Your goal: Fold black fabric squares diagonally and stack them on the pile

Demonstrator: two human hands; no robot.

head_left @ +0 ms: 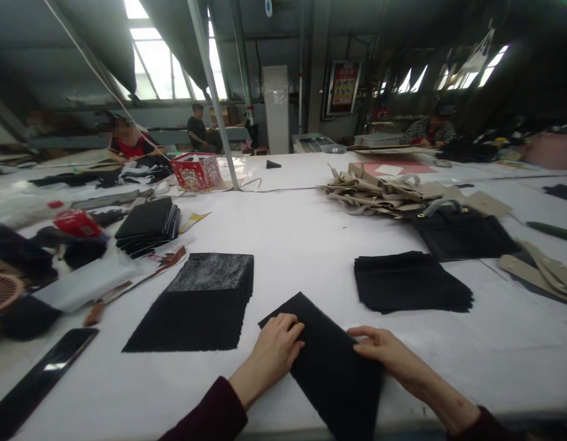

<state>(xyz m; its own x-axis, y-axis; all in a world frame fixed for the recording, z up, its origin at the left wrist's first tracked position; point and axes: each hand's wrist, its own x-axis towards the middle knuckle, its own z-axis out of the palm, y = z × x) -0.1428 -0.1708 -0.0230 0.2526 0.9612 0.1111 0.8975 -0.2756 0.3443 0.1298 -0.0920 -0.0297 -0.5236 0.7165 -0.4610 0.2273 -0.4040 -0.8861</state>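
A black fabric piece lies at a slant in front of me, its lower end reaching the table's near edge. My left hand is curled over its left side, fingers bent and closed on the cloth. At the right edge, my right hand pinches the same piece between thumb and fingers. To the left is a stack of black fabric pieces, its far part covered by a speckled grey strip. Another black fabric stack with uneven edges lies to the right.
Beyond the right stack are a black bag panel with a handle and a heap of beige straps. A folded dark stack, a phone-like black slab and a red patterned box lie left. A pole rises from the table.
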